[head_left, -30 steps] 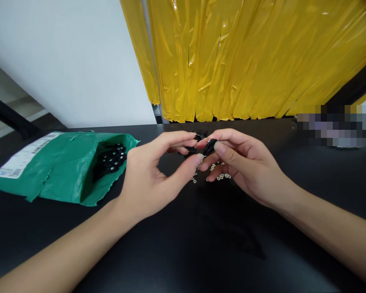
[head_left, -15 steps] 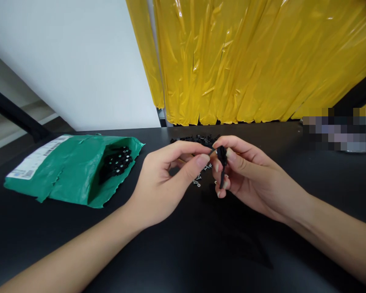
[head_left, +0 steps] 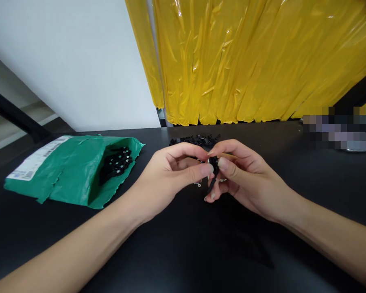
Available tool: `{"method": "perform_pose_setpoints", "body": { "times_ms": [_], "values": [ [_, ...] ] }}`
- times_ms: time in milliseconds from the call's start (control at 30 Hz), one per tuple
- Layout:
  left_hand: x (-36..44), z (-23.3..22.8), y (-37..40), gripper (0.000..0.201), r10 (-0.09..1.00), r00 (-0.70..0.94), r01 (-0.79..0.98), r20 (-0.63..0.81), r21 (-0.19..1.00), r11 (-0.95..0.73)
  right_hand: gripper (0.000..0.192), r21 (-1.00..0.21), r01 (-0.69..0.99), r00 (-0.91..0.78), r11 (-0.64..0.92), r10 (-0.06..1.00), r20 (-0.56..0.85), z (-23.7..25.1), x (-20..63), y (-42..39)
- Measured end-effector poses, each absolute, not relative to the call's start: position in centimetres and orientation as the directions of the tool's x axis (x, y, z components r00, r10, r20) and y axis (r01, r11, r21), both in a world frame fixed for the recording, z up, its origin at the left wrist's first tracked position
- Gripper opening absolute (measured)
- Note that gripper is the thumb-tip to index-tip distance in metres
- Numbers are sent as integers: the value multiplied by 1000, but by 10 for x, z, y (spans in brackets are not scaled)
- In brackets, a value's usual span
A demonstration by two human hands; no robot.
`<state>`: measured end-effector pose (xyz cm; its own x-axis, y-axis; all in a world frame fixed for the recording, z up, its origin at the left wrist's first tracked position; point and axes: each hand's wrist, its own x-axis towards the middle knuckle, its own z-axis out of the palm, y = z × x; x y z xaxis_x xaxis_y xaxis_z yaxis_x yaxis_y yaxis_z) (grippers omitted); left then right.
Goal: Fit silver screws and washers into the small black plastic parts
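Both our left hand (head_left: 167, 176) and right hand (head_left: 250, 179) pinch one small black part (head_left: 214, 163) together above the dark desk (head_left: 183, 248).

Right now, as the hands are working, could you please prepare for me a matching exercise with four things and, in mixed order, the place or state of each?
Things
1. green plastic mailing bag
2. yellow plastic strips
3. small black part
4. pile of black pieces

Places or states
A. held between the left hand and the right hand
B. lies on the table, just beyond the hands
C. lies at the left with its mouth open
D. hang behind the table

Right pairs: 1-C, 2-D, 3-A, 4-B
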<state>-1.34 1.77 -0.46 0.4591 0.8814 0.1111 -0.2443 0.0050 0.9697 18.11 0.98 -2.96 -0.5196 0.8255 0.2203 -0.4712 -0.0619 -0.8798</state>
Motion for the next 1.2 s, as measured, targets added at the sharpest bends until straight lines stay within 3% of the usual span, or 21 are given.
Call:
{"method": "perform_pose_setpoints", "body": {
  "times_ms": [67, 167, 233, 300, 433, 600, 700, 833, 1200],
  "values": [
    [-13, -3, 17, 6, 892, 434, -217, 122, 976, -28, 10, -871, -487, -514, -62, 827, 228, -30, 181, 10],
    [-10, 1, 14, 20, 902, 376, -123, 213, 976, -179, 9, -865, -497, -520, -71, 822, 231, -30, 181, 10],
    [-9, 2, 12, 17, 900, 361, -98, 244, 970, -224, 9, -868, -489, -542, -88, 810, 224, -30, 182, 9],
    [-9, 1, 12, 8, 898, 378, -126, 224, 974, -190, 8, -870, -482, -566, -107, 796, 215, -29, 183, 9],
    [-12, -2, 14, 8, 899, 419, -188, 128, 981, -51, 5, -870, -478, -567, -119, 798, 202, -27, 183, 9],
    [-9, -1, 14, 7, 894, 389, -123, 220, 975, -186, 3, -868, -481, -550, -121, 813, 192, -27, 181, 9],
    [-9, -4, 15, 1, 895, 420, -225, 152, 973, -60, 7, -874, -478, -517, -82, 831, 205, -26, 179, 8],
    [-13, -7, 18, 10, 889, 459, -321, -7, 931, 173, 17, -887, -461, -446, -18, 869, 214, -22, 176, 5],
    [-19, -8, 18, 12, 851, 515, -302, -102, 907, 292, 29, -916, -401, -449, -26, 877, 171, -20, 181, 3]
  ]
}}
